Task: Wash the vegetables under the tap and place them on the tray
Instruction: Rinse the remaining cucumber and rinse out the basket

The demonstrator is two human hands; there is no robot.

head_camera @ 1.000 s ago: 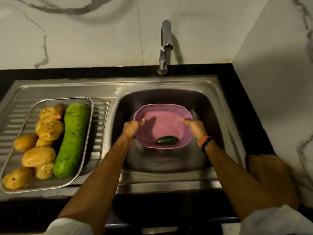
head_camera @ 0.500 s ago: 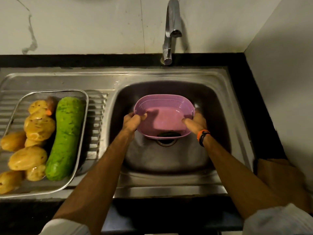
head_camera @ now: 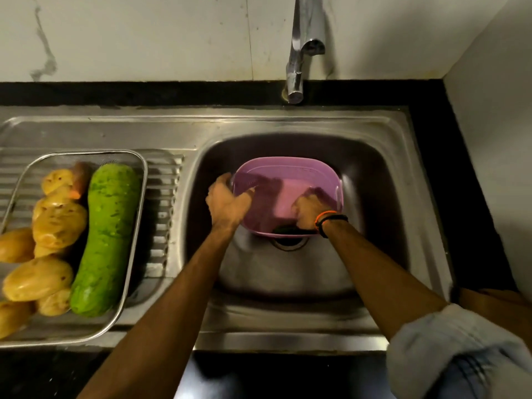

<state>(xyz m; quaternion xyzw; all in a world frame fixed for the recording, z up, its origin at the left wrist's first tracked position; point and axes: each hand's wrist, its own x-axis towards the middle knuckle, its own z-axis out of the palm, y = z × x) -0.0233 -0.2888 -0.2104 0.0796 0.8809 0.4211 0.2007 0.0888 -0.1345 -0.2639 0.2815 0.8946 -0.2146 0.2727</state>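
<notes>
White marble-veined wall tiles (head_camera: 144, 38) are rising behind the sink, a black desk (head_camera: 466, 174) is bordering it at the back and right, a plain white side wall (head_camera: 495, 96) is standing at right, and a brown object (head_camera: 495, 309), unclear, is sitting at the lower right

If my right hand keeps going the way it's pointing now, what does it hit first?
The right hand points into the pink tub, so it would probably meet the tub's bottom or far wall first; depth is hard to judge.
</notes>
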